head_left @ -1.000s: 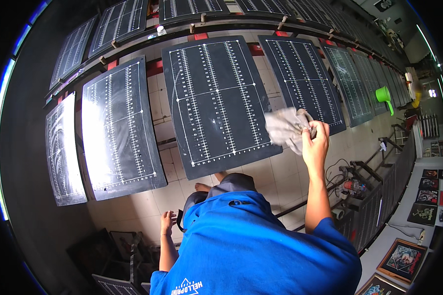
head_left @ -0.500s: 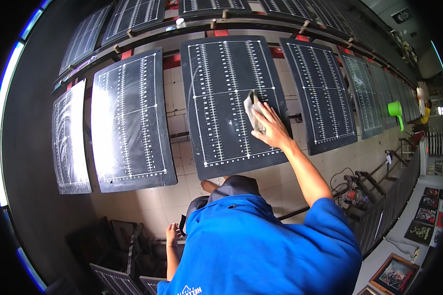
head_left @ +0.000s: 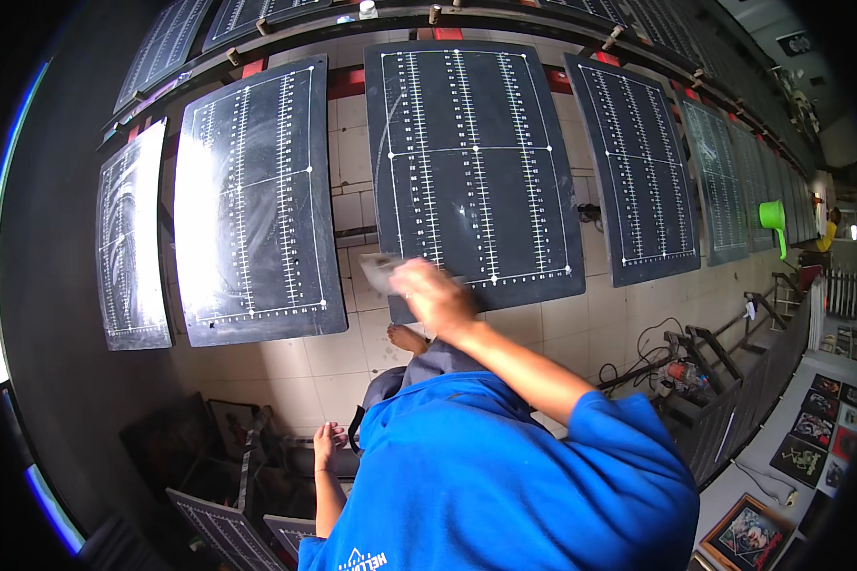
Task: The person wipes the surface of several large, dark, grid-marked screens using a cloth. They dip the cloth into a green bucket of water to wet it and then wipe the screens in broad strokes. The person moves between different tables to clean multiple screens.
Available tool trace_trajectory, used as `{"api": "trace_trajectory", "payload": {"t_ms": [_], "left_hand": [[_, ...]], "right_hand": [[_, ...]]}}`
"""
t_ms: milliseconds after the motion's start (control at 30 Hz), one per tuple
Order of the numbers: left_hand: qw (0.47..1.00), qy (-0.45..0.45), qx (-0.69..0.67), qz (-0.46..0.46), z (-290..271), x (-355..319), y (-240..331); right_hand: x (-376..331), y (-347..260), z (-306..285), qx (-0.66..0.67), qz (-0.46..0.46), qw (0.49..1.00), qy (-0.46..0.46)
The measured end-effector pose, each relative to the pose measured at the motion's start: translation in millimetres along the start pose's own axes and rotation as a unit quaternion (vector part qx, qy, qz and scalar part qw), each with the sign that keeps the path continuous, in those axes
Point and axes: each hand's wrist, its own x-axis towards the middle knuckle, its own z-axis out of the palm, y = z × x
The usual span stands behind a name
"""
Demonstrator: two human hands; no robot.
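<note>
My right hand [head_left: 435, 298], blurred by motion, is closed on a greyish cloth [head_left: 379, 273] at the near left corner of the middle dark board [head_left: 514, 214]. The cloth reaches past the board's left edge. White border lines, a cross line and ruler-like scales mark this flat board, and a pale smudge shows near its centre. My left hand [head_left: 329, 443] hangs low beside my body, away from the boards, its fingers loosely apart with nothing in them.
Similar marked boards stand on both sides, including a shiny one [head_left: 257, 200] at left and another [head_left: 638, 181] at right. A dark rail [head_left: 505, 21] with pegs runs behind them. Farther right is a green dipper [head_left: 773, 221]. Framed pictures [head_left: 747, 533] lie lower right.
My right hand has swept the cloth toward me and leftward, from the board's right middle to its near left corner. The view has shifted slightly; my left hand remains low.
</note>
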Motion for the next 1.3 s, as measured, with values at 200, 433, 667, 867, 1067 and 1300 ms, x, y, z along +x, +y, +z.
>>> {"api": "trace_trajectory", "payload": {"t_ms": [200,433,667,867,1067,1300], "left_hand": [[0.997,0.019,-0.075,-0.016,-34,-23,-82],[0.985,0.003,0.139,0.097,-16,-19,-64],[0.983,0.039,-0.17,0.065,3,-26,-29],[0.991,0.052,0.023,0.122,29,-79,-76],[0.997,0.066,-0.015,-0.038,56,-114,-102],[0.99,0.038,-0.096,-0.094,87,-43,-73]], "right_hand": [[-77,137,-161,-0.288,0.201,0.914,0.203],[-46,5,16,-0.205,0.0,0.978,0.037],[108,26,50,-0.241,-0.095,0.965,-0.037],[370,167,38,-0.299,-0.036,0.942,0.145],[340,170,46,-0.214,-0.08,0.966,0.123],[33,21,-7,-0.15,-0.066,0.965,-0.206]]}}
